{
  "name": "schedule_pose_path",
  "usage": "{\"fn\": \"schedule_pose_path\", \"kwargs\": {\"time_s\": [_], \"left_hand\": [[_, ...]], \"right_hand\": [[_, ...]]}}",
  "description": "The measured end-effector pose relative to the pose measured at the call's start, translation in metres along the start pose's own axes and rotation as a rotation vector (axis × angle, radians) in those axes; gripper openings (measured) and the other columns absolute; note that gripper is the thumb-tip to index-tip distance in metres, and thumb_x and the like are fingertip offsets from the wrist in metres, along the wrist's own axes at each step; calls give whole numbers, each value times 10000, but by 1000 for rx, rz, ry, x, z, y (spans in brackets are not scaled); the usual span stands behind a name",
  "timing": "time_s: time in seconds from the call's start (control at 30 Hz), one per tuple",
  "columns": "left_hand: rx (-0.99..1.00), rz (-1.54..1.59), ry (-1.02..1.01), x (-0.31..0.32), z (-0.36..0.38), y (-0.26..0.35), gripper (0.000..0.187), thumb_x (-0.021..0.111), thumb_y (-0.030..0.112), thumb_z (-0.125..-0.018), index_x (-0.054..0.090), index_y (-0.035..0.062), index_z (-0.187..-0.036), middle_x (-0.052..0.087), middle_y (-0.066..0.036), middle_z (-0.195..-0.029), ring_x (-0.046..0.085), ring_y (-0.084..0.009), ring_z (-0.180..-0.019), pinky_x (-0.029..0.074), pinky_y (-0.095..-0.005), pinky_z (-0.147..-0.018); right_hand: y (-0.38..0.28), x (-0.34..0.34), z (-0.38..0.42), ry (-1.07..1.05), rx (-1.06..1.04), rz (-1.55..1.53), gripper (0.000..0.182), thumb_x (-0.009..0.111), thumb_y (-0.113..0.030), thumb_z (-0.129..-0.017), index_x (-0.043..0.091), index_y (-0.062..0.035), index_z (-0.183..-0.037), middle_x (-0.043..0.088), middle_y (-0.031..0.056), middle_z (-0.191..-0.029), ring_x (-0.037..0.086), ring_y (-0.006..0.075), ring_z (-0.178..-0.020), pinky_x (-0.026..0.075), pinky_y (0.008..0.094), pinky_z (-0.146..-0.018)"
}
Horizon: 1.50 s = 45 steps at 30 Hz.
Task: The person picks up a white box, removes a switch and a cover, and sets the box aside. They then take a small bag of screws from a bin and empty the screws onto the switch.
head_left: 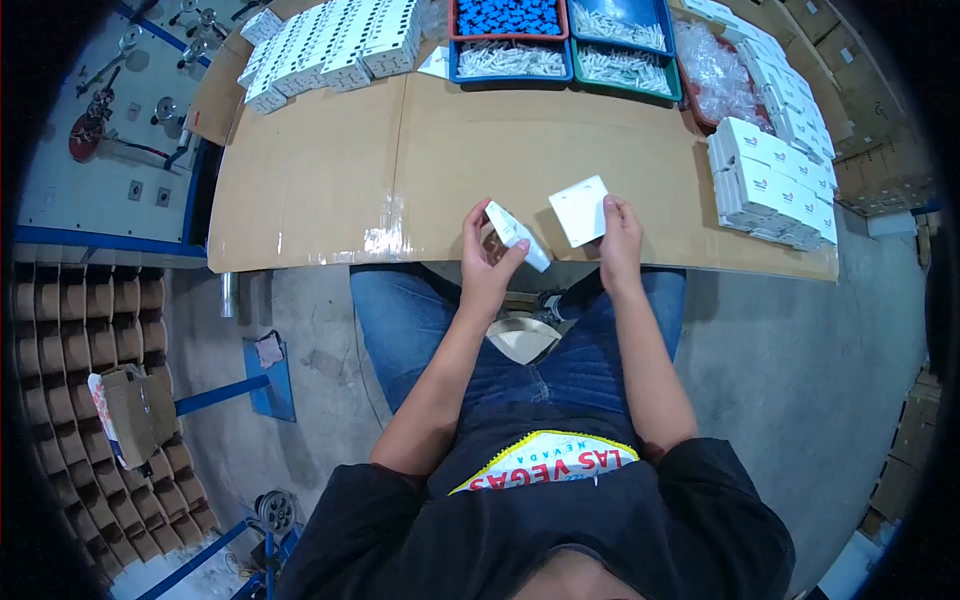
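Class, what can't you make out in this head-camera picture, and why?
- Head view: underside of the white square piece in the right hand, facing away.
- Head view: some left hand fingers, partly behind the white part.
- Head view: print on the stacked white boxes, too small.
- Head view: red bin, cut by the top edge.
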<state>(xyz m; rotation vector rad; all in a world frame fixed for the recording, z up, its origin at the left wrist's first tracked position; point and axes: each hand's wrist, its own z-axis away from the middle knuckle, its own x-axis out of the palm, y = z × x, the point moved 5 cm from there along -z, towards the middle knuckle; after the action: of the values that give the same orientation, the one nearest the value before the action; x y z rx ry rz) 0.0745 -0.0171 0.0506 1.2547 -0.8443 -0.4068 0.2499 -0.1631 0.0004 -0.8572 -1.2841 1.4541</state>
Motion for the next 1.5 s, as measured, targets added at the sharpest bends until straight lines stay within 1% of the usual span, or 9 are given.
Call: {"fn": "schedule_pose_path", "kwargs": {"time_s": [0.17, 0.6, 0.67, 0.8, 0.9, 1.1, 1.3, 1.37, 1.5], "left_hand": [[202, -353, -10, -11, -15, -6, 878, 812, 70, -856, 261, 32, -1538, 492, -184, -1426, 527, -259, -1317, 449, -415, -1114], [61, -122, -50, -29, -37, -18, 815, 707, 10, -932, 247, 2, -1605, 573, -150, -1369, 622, -202, -1172, 510, -343, -1008], [101, -105, -41, -32, -38, -18, 879, 767, 37, -885, 257, 1, -1600, 529, -149, -1382, 595, -221, -1204, 493, -350, -1034], [323, -654, 25, -32, -28, -3, 1016, 903, 169, -750, 315, -3, -1561, 426, -170, -1357, 517, -301, -1270, 450, -415, -1086], [342, -1011, 204, -25, -26, -2, 991, 953, 383, -665, 455, 40, -1450, 453, -193, -1329, 505, -377, -1226, 423, -484, -1072], [233, -1302, 301, -11, -33, -10, 1110, 923, 541, -634, 416, 59, -1495, 454, -197, -1304, 459, -391, -1222, 364, -512, -1073], [321, -1338, 273, -19, -28, -21, 1095, 891, 552, -677, 404, 42, -1514, 462, -205, -1303, 456, -400, -1219, 354, -527, -1071], [318, -1334, 273, -17, -30, -23, 1076, 889, 544, -686, 415, 38, -1508, 467, -205, -1301, 456, -399, -1220, 351, -530, -1071], [289, -1386, 295, -4, -43, -18, 1044, 879, 578, -690, 453, 33, -1472, 491, -178, -1261, 459, -370, -1203, 344, -513, -1057]], "right_hand": [[-6, -8, 2, -110, 154, -38, 390, 671, -36, -923, 545, -26, -1292, 672, 88, -1076, 684, 146, -886, 555, 285, -693], [-12, -1, 3, -124, -154, 273, 413, 679, -54, -910, 556, 33, -1294, 674, 123, -1095, 700, 191, -887, 583, 317, -656], [0, -8, -7, -55, -189, 427, 434, 696, -49, -902, 558, 10, -1310, 700, 139, -1078, 705, 195, -937, 574, 319, -779], [1, -9, -27, -95, -192, 250, 500, 723, -65, -892, 576, -39, -1369, 743, 159, -1056, 702, 197, -1004, 546, 328, -855], [-17, -2, -44, -188, -278, 413, 442, 745, -60, -871, 648, -30, -1301, 726, 156, -1067, 700, 259, -1017, 541, 370, -882], [-48, 12, -55, -262, -534, 860, 456, 802, -160, -817, 716, -93, -1259, 632, 181, -1209, 603, 357, -1149, 497, 420, -984], [-51, 0, -22, -191, -451, 1064, 522, 831, -241, -798, 717, -133, -1295, 528, 190, -1445, 446, 399, -1393, 315, 543, -1184], [-44, -5, -19, -257, -433, 1114, 507, 815, -278, -825, 717, -152, -1306, 391, 216, -1589, 277, 429, -1518, 155, 624, -1241], [-26, -12, -37, -275, -490, 1108, 473, 771, -289, -876, 705, -170, -1330, 306, 203, -1653, 200, 441, -1552, 106, 660, -1240]]}}
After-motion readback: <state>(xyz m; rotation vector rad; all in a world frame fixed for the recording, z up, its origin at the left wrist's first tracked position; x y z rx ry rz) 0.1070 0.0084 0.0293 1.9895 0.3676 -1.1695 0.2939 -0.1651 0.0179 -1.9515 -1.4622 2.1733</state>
